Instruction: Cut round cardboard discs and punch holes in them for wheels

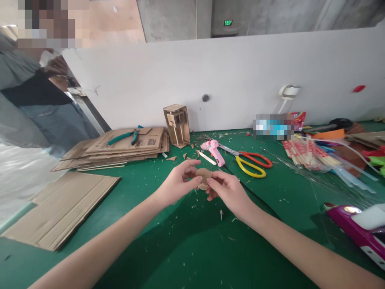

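Note:
A small round cardboard disc [204,175] is pinched between my two hands above the green tabletop [180,257]. My left hand [182,178] grips its left edge, thumb pressed on the face. On the other side my right hand [227,188] holds the right edge, also with the thumb on the front. Part of a second layer shows beneath the disc; I cannot tell whether it is joined. Just beyond my hands lie a pink hot glue gun [213,150], a white utility knife or stick [207,157] and scissors [249,162] with red and yellow handles.
A cardboard box model [177,126] stands against the white partition [156,80]. Teal pliers [123,138] rest on stacked cardboard [126,148] at left, with a cut sheet [69,204] nearer. Packaged sticks [303,152] and a magenta device [351,224] lie right. A person [33,92] stands far left.

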Demonstrator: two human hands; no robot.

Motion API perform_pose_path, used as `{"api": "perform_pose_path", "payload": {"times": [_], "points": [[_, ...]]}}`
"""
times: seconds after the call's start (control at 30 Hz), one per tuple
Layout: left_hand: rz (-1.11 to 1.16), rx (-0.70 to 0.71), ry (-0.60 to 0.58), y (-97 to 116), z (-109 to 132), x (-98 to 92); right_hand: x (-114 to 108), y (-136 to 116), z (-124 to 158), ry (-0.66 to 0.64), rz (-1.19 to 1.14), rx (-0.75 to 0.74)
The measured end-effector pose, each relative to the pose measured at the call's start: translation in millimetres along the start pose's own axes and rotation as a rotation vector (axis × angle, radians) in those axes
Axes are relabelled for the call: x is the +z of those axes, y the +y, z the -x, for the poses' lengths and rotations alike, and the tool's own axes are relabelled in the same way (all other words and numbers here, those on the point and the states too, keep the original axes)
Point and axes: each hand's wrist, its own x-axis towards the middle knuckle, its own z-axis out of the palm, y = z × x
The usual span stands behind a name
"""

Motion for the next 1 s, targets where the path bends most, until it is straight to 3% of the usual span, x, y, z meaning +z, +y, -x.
{"api": "perform_pose_path", "payload": {"times": [0.07, 0.27, 0.5, 0.7, 0.83, 1.0], "points": [[0.083, -0.060, -0.068, 1.8, -1.0, 0.6, -0.3, -1.2, 0.3, -0.021, 0.027, 0.006], [0.162, -0.182, -0.042, 0.5, 1.6, 7.8, -0.8, -0.1, 3.2, -0.049, 0.209, -0.083], [0.033, -0.283, -0.106, -0.8, -0.4, 3.6, -2.4, 5.2, 5.4, -0.062, 0.542, -0.244], [0.055, -0.264, -0.153, -8.6, -1.8, 0.3, -4.0, 5.1, 5.8, -0.079, 0.675, -0.367], [-0.181, -0.159, -0.153, -12.8, -1.7, 2.9, -4.5, 7.7, 7.1, -0.101, 0.811, -0.447], [-0.470, -0.005, -0.088, -11.2, 1.9, 3.3, -6.2, 10.8, 7.0, -0.063, 0.896, -0.439]]}}
